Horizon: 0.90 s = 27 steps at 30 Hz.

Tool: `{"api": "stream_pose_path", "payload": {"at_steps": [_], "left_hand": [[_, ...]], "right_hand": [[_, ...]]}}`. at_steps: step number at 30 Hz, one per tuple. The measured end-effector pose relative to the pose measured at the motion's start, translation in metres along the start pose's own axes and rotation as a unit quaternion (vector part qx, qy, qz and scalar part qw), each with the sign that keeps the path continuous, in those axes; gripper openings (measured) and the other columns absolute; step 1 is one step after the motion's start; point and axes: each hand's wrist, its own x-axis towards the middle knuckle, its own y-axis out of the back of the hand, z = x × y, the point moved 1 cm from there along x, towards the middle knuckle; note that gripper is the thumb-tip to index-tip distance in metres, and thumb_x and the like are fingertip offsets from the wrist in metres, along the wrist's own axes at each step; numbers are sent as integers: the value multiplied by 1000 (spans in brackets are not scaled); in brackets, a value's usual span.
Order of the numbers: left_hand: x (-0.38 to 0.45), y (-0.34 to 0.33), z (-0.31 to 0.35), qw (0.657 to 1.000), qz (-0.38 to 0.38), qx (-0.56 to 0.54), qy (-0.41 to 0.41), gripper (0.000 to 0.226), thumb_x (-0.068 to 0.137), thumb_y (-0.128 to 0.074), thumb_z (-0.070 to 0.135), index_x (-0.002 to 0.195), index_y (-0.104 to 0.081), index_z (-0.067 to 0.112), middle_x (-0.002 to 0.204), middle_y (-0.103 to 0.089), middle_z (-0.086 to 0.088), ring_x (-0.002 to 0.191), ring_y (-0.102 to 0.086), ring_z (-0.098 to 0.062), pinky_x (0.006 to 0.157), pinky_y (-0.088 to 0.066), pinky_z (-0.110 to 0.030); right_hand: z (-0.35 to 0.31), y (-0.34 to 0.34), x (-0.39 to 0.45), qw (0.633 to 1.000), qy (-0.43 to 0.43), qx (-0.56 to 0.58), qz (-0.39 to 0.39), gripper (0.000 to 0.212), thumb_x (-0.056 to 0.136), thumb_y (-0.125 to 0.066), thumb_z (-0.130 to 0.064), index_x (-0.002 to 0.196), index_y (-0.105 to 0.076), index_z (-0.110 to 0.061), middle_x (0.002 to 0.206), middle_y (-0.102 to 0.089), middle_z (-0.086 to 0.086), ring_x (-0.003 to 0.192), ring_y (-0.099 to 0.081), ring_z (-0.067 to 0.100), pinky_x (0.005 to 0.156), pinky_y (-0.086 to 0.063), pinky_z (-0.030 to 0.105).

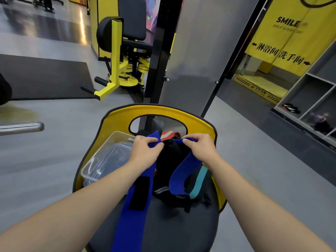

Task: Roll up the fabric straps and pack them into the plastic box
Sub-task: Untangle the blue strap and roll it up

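- A dark padded seat (pixel 163 224), rimmed in yellow, is seen carrying everything.
- A clear plastic box (pixel 105 160) is set on its left side.
- Fabric straps (pixel 174 179) are piled just beside the box.

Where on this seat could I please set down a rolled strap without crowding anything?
The bare seat pad nearest you, between the hanging blue strap and the seat's right edge, is free. The back right holds the strap pile, and the plastic box fills the left.
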Motion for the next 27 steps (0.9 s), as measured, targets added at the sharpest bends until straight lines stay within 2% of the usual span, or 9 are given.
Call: {"api": "stream_pose_path", "payload": {"at_steps": [2, 4, 7, 12, 16, 18, 20, 23, 27], "left_hand": [[3, -7, 6, 998, -46, 29, -22, 47, 82, -77, 54, 119, -72, 24, 125, -50, 5, 112, -53, -10, 93, -44, -27], [6, -12, 7, 995, -63, 60, -41, 47, 77, -79, 59, 113, -75, 28, 122, -54, 6, 113, -54, -10, 99, -48, -32], [7, -16, 5, 995, -58, 65, -39, 32, 82, -80, 48, 108, -77, 30, 120, -59, 5, 109, -59, -12, 100, -51, -38], [1, -16, 2, 995, -43, 73, -53, 17, 88, -79, 30, 103, -79, 23, 110, -60, 7, 104, -57, -11, 90, -45, -28], [-2, -21, -6, 992, -46, 94, -75, 9, 86, -79, 35, 92, -72, 37, 110, -59, 9, 107, -57, -12, 98, -50, -36], [-5, -24, -8, 989, -42, 114, -82, 10, 88, -77, 37, 95, -71, 37, 112, -58, 10, 107, -57, -12, 97, -51, -38], [-7, -26, -11, 987, -31, 129, -92, 10, 89, -75, 36, 97, -68, 38, 111, -57, 11, 104, -57, -12, 95, -53, -39], [-6, -24, -14, 988, -26, 130, -82, 10, 91, -73, 35, 93, -63, 39, 109, -57, 10, 102, -58, -14, 94, -54, -43], [-3, -20, -16, 990, -19, 124, -60, 15, 93, -71, 34, 86, -59, 40, 107, -57, 10, 100, -59, -16, 95, -53, -46]], "right_hand": [[0, -5, -4, 1000, -6, 23, -14, 14, 97, -69, -27, 108, -77, -28, 109, -71, -6, 100, -64, 18, 84, -57, 35], [0, -9, -7, 999, -8, 33, -29, 14, 97, -69, -28, 108, -77, -28, 110, -71, -6, 100, -64, 17, 86, -56, 34], [2, -13, -12, 998, -9, 50, -41, 14, 96, -70, -28, 107, -78, -29, 110, -72, -8, 100, -64, 15, 85, -52, 30], [6, -17, -16, 998, -7, 40, -47, 12, 95, -71, -27, 105, -78, -29, 105, -71, -12, 98, -64, 14, 84, -52, 29], [1, -21, -21, 987, 53, -140, -54, 13, 94, -71, -34, 106, -73, -32, 107, -69, -12, 100, -61, 11, 85, -53, 31], [-4, -24, -25, 967, 87, -238, -35, 18, 96, -67, -37, 113, -72, -33, 111, -70, -11, 105, -59, 12, 93, -51, 35], [-7, -26, -28, 956, 106, -275, -11, 20, 97, -65, -38, 115, -72, -32, 115, -69, -10, 109, -56, 13, 95, -45, 36], [-2, -23, -28, 956, 99, -277, 4, 20, 98, -63, -40, 114, -73, -33, 116, -68, -11, 112, -54, 14, 96, -42, 36], [11, -16, -23, 980, 45, -193, 6, 17, 96, -66, -40, 111, -72, -34, 111, -68, -12, 106, -58, 14, 94, -53, 41]]}}
